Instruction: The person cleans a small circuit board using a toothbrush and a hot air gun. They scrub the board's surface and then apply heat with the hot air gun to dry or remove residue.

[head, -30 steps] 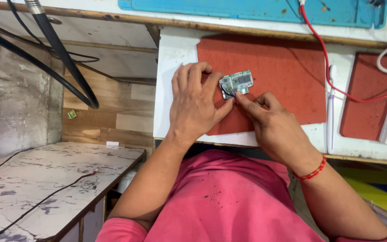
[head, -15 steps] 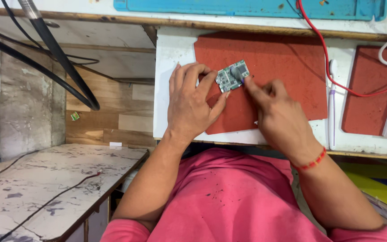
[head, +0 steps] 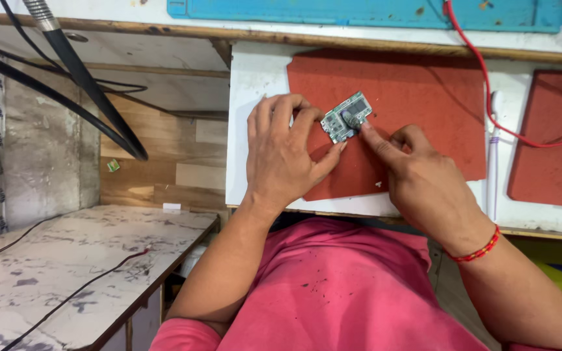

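Note:
A small green circuit board [head: 346, 116] lies on a red mat [head: 417, 104] on the white bench top [head: 255, 78]. My left hand [head: 284, 153] lies flat on the mat with its fingertips against the board's left edge, holding it. From the right, my right hand [head: 424, 175] points its index finger onto the board, where the tip presses a small round part. A red thread band circles my right wrist.
A second red mat [head: 548, 143] lies at the right, with a white pen-like tool [head: 492, 149] and a red cable [head: 482, 71] between the mats. A blue mat [head: 372, 10] lies at the back. Black cables [head: 66, 84] hang at the left above a marbled low table [head: 66, 266].
Both hands and the board have shifted slightly. My right index finger has come onto the board's round part. My left hand stays at the board's left edge.

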